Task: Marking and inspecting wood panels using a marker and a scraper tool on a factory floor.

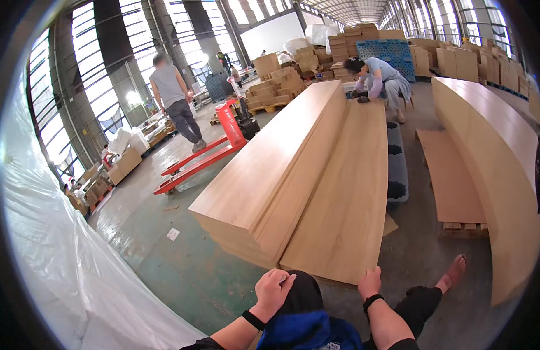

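A long, light wood-grain board (345, 216) lies on top of a low stack, stretching away from me. My right hand (369, 283) is closed at its near right corner, fingers curled against the edge. Just off the near left corner of that board, my left hand (272, 291) is closed, thumb against curled fingers. A small greyish bit shows between them, too small to name. To the left, a taller stack of similar boards (264, 169) runs alongside. At the far end, a person in light blue (378, 76) bends over the board, dark-gloved hands on it.
More long boards (486, 134) stand stacked at the right, beside a brown sheet (453, 175) on a pallet. A red pallet jack (228, 125) and a walking person (173, 93) are at the left. Plastic sheeting (60, 251) covers the near left. Cartons (281, 81) are piled behind.
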`<state>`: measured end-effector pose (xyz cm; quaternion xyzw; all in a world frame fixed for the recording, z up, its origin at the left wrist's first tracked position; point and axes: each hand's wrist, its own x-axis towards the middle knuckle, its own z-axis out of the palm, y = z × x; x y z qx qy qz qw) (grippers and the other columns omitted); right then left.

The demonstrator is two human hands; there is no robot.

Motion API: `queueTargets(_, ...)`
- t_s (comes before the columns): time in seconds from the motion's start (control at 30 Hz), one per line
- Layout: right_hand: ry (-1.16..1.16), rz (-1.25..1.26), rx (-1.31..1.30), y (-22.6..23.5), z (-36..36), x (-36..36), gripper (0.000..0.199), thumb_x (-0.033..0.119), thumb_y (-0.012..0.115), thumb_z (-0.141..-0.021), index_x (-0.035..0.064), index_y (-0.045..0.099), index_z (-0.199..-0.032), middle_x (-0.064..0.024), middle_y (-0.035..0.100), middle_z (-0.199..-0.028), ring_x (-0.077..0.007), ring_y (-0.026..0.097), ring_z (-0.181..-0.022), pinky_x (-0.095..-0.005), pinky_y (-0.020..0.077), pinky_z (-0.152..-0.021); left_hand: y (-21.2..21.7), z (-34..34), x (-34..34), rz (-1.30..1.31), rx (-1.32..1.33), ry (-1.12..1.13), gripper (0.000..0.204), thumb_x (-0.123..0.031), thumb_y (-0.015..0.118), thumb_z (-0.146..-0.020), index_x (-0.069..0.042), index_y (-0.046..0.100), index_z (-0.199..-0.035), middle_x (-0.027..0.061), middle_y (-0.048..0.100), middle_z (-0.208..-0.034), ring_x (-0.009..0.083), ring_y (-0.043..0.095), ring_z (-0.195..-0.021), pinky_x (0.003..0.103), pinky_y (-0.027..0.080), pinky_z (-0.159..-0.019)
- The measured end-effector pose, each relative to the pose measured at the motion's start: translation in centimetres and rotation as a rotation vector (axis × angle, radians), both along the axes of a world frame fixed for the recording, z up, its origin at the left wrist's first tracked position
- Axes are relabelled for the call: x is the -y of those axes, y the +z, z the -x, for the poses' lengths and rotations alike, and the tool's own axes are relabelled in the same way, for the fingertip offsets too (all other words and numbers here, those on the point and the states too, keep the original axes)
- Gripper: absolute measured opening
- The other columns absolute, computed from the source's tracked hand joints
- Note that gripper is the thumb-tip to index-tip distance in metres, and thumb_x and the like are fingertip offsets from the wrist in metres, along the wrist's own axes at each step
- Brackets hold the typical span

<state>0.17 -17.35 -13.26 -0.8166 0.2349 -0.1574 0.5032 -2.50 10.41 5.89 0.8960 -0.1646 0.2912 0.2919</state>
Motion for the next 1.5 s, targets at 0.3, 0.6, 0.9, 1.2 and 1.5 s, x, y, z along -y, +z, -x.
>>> queueTargets(0.3, 0.037, 0.188, -0.095, 0.3, -0.2, 0.0, 0.021, 0.014, 0.051, -0.096, 0.0022, 0.064, -0.107, -0.0193, 0.051, -0.124, -0.0419, 0.059, -0.104, -0.0466, 0.0496, -0.089, 0.1, -0.1, -0.3, 0.025, -0.008, 0.002, 0.02, -0.022, 0.076, -0.084, -0.01, 0.062, -0.076, 0.0053, 0.061, -0.072, 0.0284, 0.062, -0.071, 0.039, 0.049, -0.061)
queueTargets(0.6, 0.166, 0.392, -0.035, 0.1, 0.0, 0.8, 0.022, 0.015, 0.051, -0.096, -0.0001, 0.062, -0.107, -0.0216, 0.051, -0.122, -0.0431, 0.059, -0.103, -0.0476, 0.0493, -0.089, 0.1, -0.2, -0.3, 0.03, -0.01, 0.017, 0.014, -0.019, 0.075, -0.084, -0.011, 0.065, -0.08, 0.0062, 0.064, -0.075, 0.029, 0.064, -0.073, 0.039, 0.051, -0.063)
queueTargets(0.9, 0.115, 0.32, 0.032, -2.5, -1.5, 2.1, 0.019, 0.013, 0.049, -0.095, -0.0018, 0.059, -0.102, -0.0238, 0.054, -0.111, -0.0448, 0.056, -0.101, -0.0498, 0.0472, -0.087, 0.3, 0.0, -0.6, 0.021, -0.027, 0.031, 0.013, -0.018, 0.075, -0.084, -0.01, 0.065, -0.08, 0.0064, 0.064, -0.076, 0.0292, 0.064, -0.072, 0.038, 0.05, -0.062)
queueTargets(1.2, 0.123, -0.123, 0.12, -1.1, -1.8, 1.4, 0.024, 0.016, 0.047, -0.096, -0.0013, 0.059, -0.106, -0.0229, 0.054, -0.113, -0.0441, 0.056, -0.103, -0.0486, 0.0471, -0.088, 0.2, -0.2, -0.7, 0.043, 0.001, 0.056, 0.012, -0.017, 0.076, -0.083, -0.01, 0.066, -0.081, 0.0057, 0.064, -0.074, 0.0281, 0.064, -0.071, 0.038, 0.05, -0.061)
queueTargets(1.5, 0.118, 0.353, -0.081, -0.8, -1.4, 1.5, 0.021, 0.015, 0.048, -0.096, 0.0001, 0.059, -0.106, -0.0218, 0.055, -0.114, -0.0442, 0.056, -0.103, -0.0487, 0.0473, -0.089, -0.1, -0.4, -1.0, 0.043, 0.014, 0.033, 0.012, -0.017, 0.075, -0.084, -0.011, 0.065, -0.081, 0.0054, 0.063, -0.073, 0.0275, 0.063, -0.069, 0.037, 0.05, -0.06)
